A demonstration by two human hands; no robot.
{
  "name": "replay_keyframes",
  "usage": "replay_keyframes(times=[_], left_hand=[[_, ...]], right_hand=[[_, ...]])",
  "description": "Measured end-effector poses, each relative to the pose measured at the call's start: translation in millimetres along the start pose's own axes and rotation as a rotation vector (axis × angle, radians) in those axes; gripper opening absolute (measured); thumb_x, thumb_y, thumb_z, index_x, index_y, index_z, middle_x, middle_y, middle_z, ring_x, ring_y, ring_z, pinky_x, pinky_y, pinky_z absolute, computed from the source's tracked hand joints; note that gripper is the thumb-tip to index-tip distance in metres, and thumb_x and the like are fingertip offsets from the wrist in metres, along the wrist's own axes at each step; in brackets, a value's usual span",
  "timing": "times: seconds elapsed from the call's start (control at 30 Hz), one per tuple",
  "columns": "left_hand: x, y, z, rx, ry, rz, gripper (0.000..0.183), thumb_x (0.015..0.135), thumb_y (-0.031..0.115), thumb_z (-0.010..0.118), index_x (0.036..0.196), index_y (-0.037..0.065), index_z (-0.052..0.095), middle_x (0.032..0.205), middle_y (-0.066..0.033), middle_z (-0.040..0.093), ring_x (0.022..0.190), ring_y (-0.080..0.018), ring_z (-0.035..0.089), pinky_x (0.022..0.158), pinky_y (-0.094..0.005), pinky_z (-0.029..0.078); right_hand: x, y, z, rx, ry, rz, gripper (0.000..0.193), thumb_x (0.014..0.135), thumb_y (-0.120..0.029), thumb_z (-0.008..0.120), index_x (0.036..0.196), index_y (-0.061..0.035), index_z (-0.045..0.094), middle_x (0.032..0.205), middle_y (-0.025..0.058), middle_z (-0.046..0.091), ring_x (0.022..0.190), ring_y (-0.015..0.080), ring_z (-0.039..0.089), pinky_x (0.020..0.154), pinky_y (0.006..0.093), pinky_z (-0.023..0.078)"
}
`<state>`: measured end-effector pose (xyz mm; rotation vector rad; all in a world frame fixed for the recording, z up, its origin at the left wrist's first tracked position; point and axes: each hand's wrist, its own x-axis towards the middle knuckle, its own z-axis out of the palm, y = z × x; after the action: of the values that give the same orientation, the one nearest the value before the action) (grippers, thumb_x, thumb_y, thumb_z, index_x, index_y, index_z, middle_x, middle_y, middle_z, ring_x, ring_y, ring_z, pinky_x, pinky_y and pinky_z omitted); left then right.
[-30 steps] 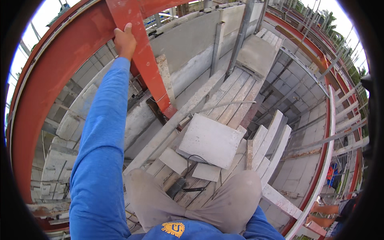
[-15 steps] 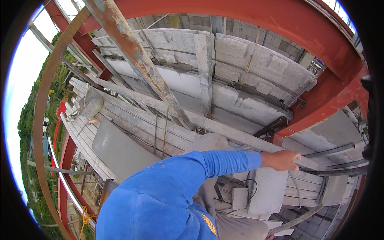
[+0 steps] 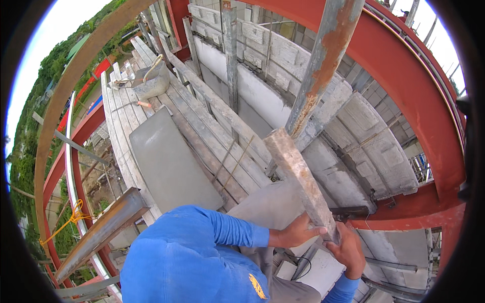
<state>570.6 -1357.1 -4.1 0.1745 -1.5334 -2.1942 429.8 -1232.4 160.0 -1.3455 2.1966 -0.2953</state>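
A short, rough wooden plank (image 3: 299, 174), pale and crusted as if with dried mortar, stands tilted up in front of me. Both of my hands hold its lower end. My left hand (image 3: 297, 231) closes on the left side, thumb across the wood. My right hand (image 3: 349, 250) wraps the bottom end from the right. Below the hands, partly hidden by them, are a pale slab (image 3: 323, 270), a small grey block (image 3: 286, 270) and a black cable (image 3: 305, 267). My bent knee (image 3: 265, 207), in grey trousers, is just left of the plank.
A rusty steel post (image 3: 323, 76) rises close behind the plank. Left on the scaffold boards (image 3: 121, 136) lie a grey flat sheet (image 3: 172, 156), an orange-handled tool (image 3: 145, 104) and a mortar-stained bucket (image 3: 154, 83). Red beams (image 3: 404, 96) curve round the right; a steel beam (image 3: 101, 232) juts lower left.
My left hand, stretched out to the right before, has come back. The wooden plank and my right hand are now in view, both hands gripping it. The view has turned.
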Motion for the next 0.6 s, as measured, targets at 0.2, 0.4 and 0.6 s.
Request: replay_keyframes(times=[0.2,0.4,0.6], left_hand=[[-30.4,39.3,-122.8,-0.159,0.557,0.039,0.051,0.107,0.020,0.074,0.144,-0.001,0.046,0.134,-0.0106,0.063,0.128,-0.0189,0.060,0.109,-0.0386,0.051],[-15.1,25.2,-314.6,-0.085,1.170,-0.139,0.061,0.096,0.045,0.082,0.128,-0.001,0.057,0.108,-0.0084,0.067,0.088,-0.0165,0.068,0.067,-0.0356,0.057],[20.9,-20.2,-484.9,0.052,1.409,-0.357,0.064,0.095,0.044,0.081,0.127,-0.008,0.063,0.117,-0.0189,0.071,0.103,-0.0292,0.071,0.082,-0.0420,0.055]], right_hand=[[109.1,-88.5,-5.8,0.121,0.121,-0.208,0.102,0.078,-0.044,0.094,0.160,-0.0046,0.049,0.149,0.0248,0.062,0.138,0.0409,0.061,0.112,0.0475,0.051],[196.1,-198.4,-40.5,0.432,0.887,-0.483,0.129,0.077,-0.075,0.086,0.170,-0.0062,0.029,0.163,0.0216,0.043,0.152,0.0390,0.045,0.118,0.0543,0.044],[255.5,-235.3,-41.4,0.560,1.071,-0.564,0.097,0.103,-0.038,0.078,0.168,-0.0031,0.015,0.150,0.0244,0.051,0.128,0.0297,0.064,0.109,0.0454,0.052]])
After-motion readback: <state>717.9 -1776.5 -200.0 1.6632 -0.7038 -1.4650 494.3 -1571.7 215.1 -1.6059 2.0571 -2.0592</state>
